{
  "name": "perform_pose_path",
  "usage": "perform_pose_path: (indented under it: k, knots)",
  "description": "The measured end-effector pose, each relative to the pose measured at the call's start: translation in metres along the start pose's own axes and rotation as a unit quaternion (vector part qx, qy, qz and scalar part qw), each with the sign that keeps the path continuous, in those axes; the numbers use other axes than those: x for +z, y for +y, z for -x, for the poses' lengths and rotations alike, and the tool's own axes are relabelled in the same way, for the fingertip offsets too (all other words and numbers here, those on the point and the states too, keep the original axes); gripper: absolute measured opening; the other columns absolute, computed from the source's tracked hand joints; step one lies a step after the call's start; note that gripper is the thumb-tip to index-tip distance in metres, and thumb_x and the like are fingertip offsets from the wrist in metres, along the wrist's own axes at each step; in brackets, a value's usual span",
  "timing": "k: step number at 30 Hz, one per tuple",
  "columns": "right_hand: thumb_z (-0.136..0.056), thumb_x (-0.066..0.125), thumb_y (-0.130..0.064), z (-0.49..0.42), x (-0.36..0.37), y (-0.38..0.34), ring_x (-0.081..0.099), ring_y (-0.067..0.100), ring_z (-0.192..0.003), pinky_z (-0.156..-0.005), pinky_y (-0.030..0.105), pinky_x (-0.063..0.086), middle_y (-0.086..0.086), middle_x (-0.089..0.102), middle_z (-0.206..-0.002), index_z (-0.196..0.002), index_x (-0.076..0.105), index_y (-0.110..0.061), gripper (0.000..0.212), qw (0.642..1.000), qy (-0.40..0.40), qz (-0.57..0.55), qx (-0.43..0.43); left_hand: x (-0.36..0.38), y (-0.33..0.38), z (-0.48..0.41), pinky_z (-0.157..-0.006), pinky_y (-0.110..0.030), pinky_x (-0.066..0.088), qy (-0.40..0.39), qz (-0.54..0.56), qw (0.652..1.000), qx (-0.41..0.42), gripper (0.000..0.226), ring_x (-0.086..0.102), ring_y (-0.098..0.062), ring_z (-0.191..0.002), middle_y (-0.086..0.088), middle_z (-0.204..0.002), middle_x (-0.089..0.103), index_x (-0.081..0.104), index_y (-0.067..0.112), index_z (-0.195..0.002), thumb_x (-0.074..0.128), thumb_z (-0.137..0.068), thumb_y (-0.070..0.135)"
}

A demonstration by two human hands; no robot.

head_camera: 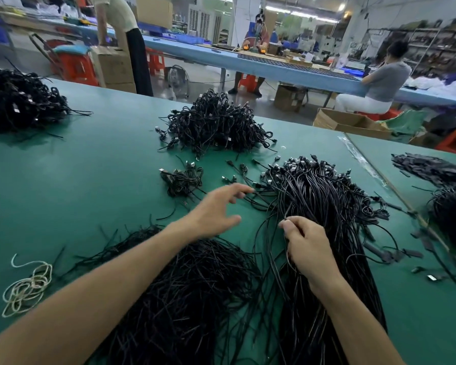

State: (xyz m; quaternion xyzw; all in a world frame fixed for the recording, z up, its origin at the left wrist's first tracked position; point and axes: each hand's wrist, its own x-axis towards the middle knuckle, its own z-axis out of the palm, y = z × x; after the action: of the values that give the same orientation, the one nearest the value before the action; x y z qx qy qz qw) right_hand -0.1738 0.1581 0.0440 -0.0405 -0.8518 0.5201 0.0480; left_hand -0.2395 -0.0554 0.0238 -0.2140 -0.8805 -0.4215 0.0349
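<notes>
The left hand [216,213] is held open above the bench [103,167], fingers [238,189] spread, nothing held. One cable [287,259] from the big pile [327,191] is pinched by the right hand [309,248]. If it is pulled hard, other cables could be dragged along and tangled.

- We are losing the near end of the bundle [316,196] past the bottom edge, and our right hand [308,248] is covering which of its strands the fingers are pinching.
- We are seeing our left hand [216,214] slightly blurred, and we are not managing to tell whether its fingertips are touching a loose lead [259,186].
- Our left forearm [103,285] is hiding part of the ties [195,285], which are also running off the bottom edge.
- The left edge is cutting off the far pile [19,101], and the right edge is cutting off the coil [453,214].
- We are finding the plugs [300,164] too small to tell their type.
</notes>
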Motion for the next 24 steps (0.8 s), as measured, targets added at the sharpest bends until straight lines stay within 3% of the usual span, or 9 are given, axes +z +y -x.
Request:
perform_pose_path:
  k: [2, 5, 7, 10, 14, 17, 19, 21, 24]
  knots:
    - [-0.101, 0.054, -0.019, 0.006, 0.002, -0.003, 0.042, 0.004, -0.047, -0.054, 0.029, 0.036, -0.014, 0.053, -0.051, -0.087, 0.069, -0.02, 0.021, 0.999, -0.017, 0.016, -0.036, 0.02, 0.022, 0.004, -0.09, -0.013, 0.042, -0.04, 0.002, 0.998, 0.052, 0.062, 0.047, 0.008, -0.113, 0.014, -0.13, 0.051, 0.039, 0.055, -0.137, 0.068, -0.09, 0.027]
    - [-0.095, 0.062, -0.016, 0.024, 0.007, -0.023, 0.049, 0.0, -0.055, -0.056, 0.024, 0.04, -0.011, 0.061, -0.059, -0.078, 0.07, -0.024, 0.02, 0.987, -0.086, 0.031, -0.131, 0.039, 0.042, 0.006, -0.102, -0.039, 0.046, -0.089, 0.015, 0.994, 0.066, 0.054, 0.05, -0.014, -0.116, 0.001, -0.127, 0.05, 0.049, 0.035, -0.141, 0.061, -0.094, 0.009]
    - [-0.091, 0.066, -0.027, 0.039, 0.008, -0.038, 0.052, 0.001, -0.056, -0.054, 0.02, 0.041, -0.006, 0.063, -0.063, -0.07, 0.068, -0.029, 0.021, 0.971, -0.151, 0.028, -0.181, 0.042, 0.047, 0.01, -0.103, -0.042, 0.043, -0.079, 0.029, 0.994, 0.065, 0.031, 0.051, -0.017, -0.117, -0.001, -0.123, 0.053, 0.06, 0.026, -0.128, 0.055, -0.098, 0.02]
    - [-0.086, 0.063, -0.049, 0.054, 0.002, -0.049, 0.045, 0.002, -0.051, -0.051, 0.021, 0.037, -0.003, 0.056, -0.059, -0.07, 0.065, -0.025, 0.029, 0.951, -0.222, 0.025, -0.213, 0.038, 0.043, 0.01, -0.096, -0.043, 0.045, 0.056, 0.035, 0.998, -0.014, 0.037, 0.054, -0.015, -0.104, -0.001, -0.107, 0.059, 0.065, 0.013, -0.1, 0.04, -0.106, 0.039]
    - [-0.094, 0.059, -0.046, 0.047, -0.015, -0.038, 0.046, 0.001, -0.051, -0.053, 0.025, 0.043, -0.003, 0.061, -0.063, -0.076, 0.066, -0.026, 0.027, 0.963, -0.153, 0.12, -0.188, 0.006, 0.03, 0.01, -0.078, -0.053, 0.049, 0.274, 0.097, 0.955, -0.059, 0.051, 0.062, -0.038, -0.082, -0.025, -0.085, 0.065, 0.064, -0.006, -0.085, 0.036, -0.107, 0.029]
    - [-0.099, 0.052, -0.043, 0.03, -0.028, -0.018, 0.053, 0.012, -0.053, -0.057, 0.033, 0.05, 0.005, 0.065, -0.071, -0.082, 0.066, -0.023, 0.03, 0.971, -0.119, 0.186, -0.092, -0.015, 0.032, 0.023, -0.069, -0.047, 0.051, 0.354, 0.091, 0.931, 0.006, 0.056, 0.062, -0.034, -0.064, -0.014, -0.065, 0.065, 0.064, 0.002, -0.07, 0.039, -0.107, 0.037]
    - [-0.102, 0.048, -0.04, 0.022, -0.032, -0.003, 0.064, 0.027, -0.069, -0.069, 0.041, 0.054, 0.013, 0.069, -0.08, -0.084, 0.065, -0.016, 0.034, 0.961, -0.155, 0.225, -0.029, -0.024, 0.044, 0.033, -0.057, -0.044, 0.052, 0.377, 0.124, 0.917, 0.049, 0.057, 0.053, -0.035, -0.051, 0.002, -0.05, 0.049, 0.05, 0.007, -0.059, 0.04, -0.103, 0.042]
    - [-0.104, 0.046, -0.03, 0.018, -0.033, 0.007, 0.07, 0.026, -0.072, -0.066, 0.037, 0.055, 0.01, 0.071, -0.079, -0.082, 0.065, -0.012, 0.034, 0.955, -0.173, 0.241, 0.009, -0.032, 0.051, 0.037, -0.042, -0.038, 0.044, 0.402, 0.145, 0.901, 0.075, 0.052, 0.045, -0.034, -0.043, -0.002, -0.046, 0.036, 0.04, 0.008, -0.058, 0.043, -0.102, 0.037]
    - [-0.104, 0.047, -0.024, 0.017, -0.031, 0.002, 0.072, 0.023, -0.063, -0.053, 0.026, 0.053, 0.006, 0.071, -0.079, -0.083, 0.063, -0.011, 0.03, 0.97, -0.193, 0.146, 0.013, -0.042, 0.058, 0.043, -0.042, -0.017, 0.025, 0.428, 0.127, 0.89, 0.096, 0.045, 0.029, -0.003, -0.044, 0.012, -0.051, 0.029, 0.032, 0.019, -0.062, 0.049, -0.103, 0.02]
